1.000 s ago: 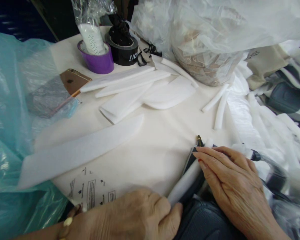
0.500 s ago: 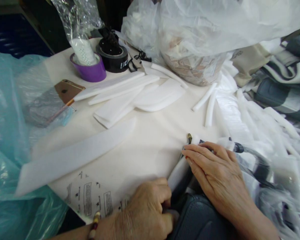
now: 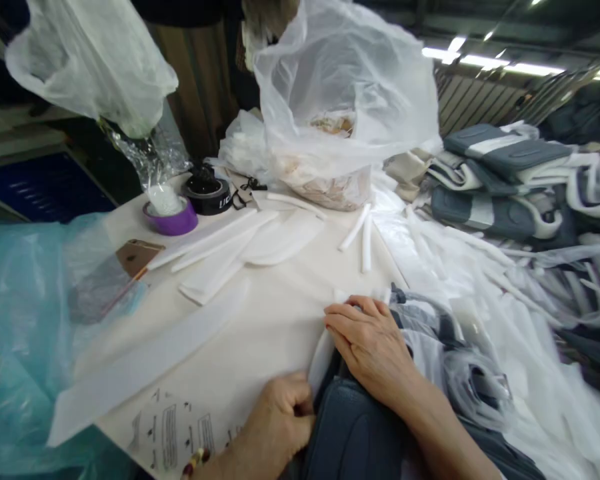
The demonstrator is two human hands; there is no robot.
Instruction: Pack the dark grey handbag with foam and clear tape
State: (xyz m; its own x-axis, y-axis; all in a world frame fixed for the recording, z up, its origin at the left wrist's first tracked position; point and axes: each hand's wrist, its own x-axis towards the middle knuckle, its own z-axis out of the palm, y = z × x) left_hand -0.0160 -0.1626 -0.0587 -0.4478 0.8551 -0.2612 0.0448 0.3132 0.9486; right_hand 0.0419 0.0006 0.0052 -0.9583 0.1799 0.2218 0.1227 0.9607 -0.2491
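My right hand [image 3: 373, 343] lies flat, fingers stretched out, on top of a dark blue-grey bag [image 3: 353, 427] at the near edge of the table. A white foam roll [image 3: 320, 357] lies along the bag's left side. My left hand [image 3: 277, 423] is curled closed at the near end of that roll, pinching it against the bag. A bead bracelet shows at my left wrist.
Flat white foam strips [image 3: 220, 257] and thin foam rods [image 3: 363, 233] lie on the white table [image 3: 275, 313]. A purple tape roll [image 3: 173, 217], a black tape roll [image 3: 210, 195], a phone [image 3: 135, 257], a big clear bag [image 3: 337, 127], teal plastic [image 3: 25, 333] left, stacked bags [image 3: 505, 173] right.
The view has tilted up and back, showing the room behind. My left hand curled from flat into a pinch on the foam roll. My right hand stays flat on the bag.
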